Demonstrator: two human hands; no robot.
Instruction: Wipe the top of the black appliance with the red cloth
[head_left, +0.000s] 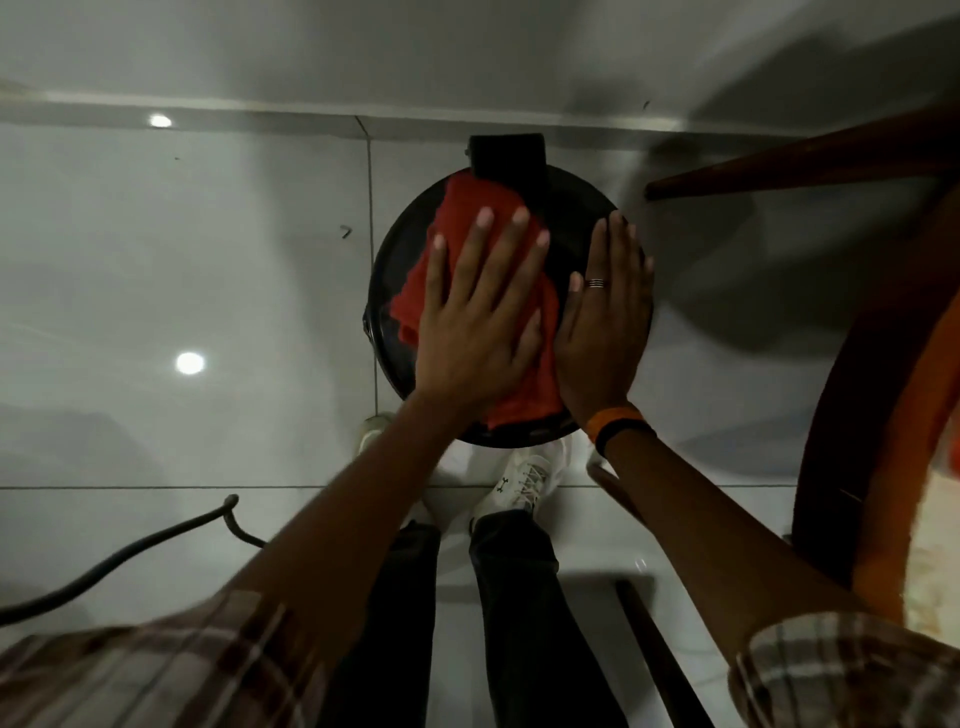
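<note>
- Mid-wipe, by the look of it: cloth (524, 384) spread over the round top of the appliance (384, 280), which stands on the tiled floor (208, 260) just ahead of the shoes (524, 483).
- Left hand (478, 322) pressed flat on the cloth, palm down; fingers (475, 244) splayed wide and straight, gripping nothing, only bearing down on the fabric.
- Right hand (605, 322) laid flat on the right part of the lid, beside the cloth; fingers close together and extended, holding nothing, thumb side touching or nearly touching the cloth's edge — cannot tell which. Probably steadying the appliance.
- Cloth bunched from the far edge near the black block (506, 156) down to the near rim; bare black showing at the left rim and under the right hand.
- Next move likely calls for: sliding the left palm with the cloth toward the uncovered left rim, then across to the right, with the right hand lifted clear so that patch gets wiped.
- Worth watching: cable (130, 551) on the floor to the left, chair (831, 364) close on the right.
</note>
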